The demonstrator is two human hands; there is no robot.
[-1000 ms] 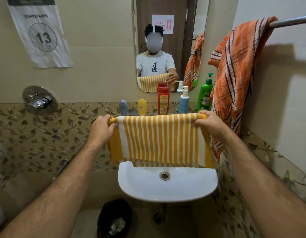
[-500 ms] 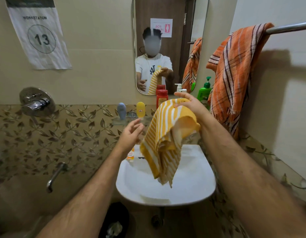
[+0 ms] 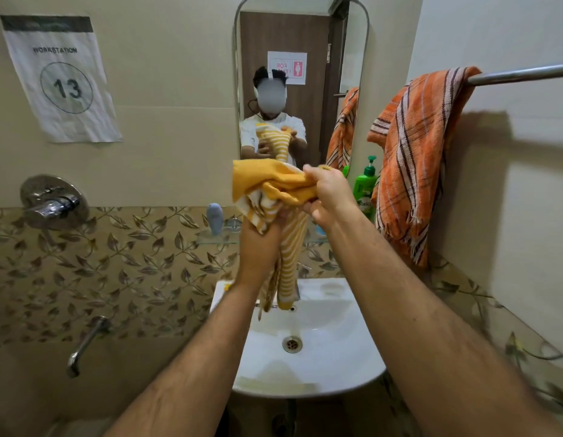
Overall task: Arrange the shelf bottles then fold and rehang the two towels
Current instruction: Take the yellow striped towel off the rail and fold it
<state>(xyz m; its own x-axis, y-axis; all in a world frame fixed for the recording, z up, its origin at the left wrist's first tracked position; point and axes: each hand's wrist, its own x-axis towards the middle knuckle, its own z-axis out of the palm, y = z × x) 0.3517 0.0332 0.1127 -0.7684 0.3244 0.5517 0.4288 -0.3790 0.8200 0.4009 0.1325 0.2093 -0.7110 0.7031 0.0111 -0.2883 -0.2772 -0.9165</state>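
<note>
A yellow and white striped towel (image 3: 270, 187) hangs bunched in front of me above the sink. My right hand (image 3: 329, 193) grips its top fold. Just below, my left hand (image 3: 259, 244) grips the towel's middle, and the lower end dangles toward the basin. An orange striped towel (image 3: 416, 146) hangs over the steel rail (image 3: 523, 74) on the right wall. On the glass shelf (image 3: 217, 239) I see a small blue-grey bottle (image 3: 214, 217) and a green pump bottle (image 3: 365, 184). The towel and my hands hide the other bottles.
A white sink (image 3: 308, 351) sits below my hands, with a mirror (image 3: 300, 77) above the shelf. A chrome mixer (image 3: 53, 203) and a spout (image 3: 84, 345) stick out of the left wall. A paper sign marked 13 (image 3: 61, 80) hangs at upper left.
The flat, stretched yellow towel was gathered into my right hand as my left let go. My left hand has now come back and gripped its middle, and the towel sits higher.
</note>
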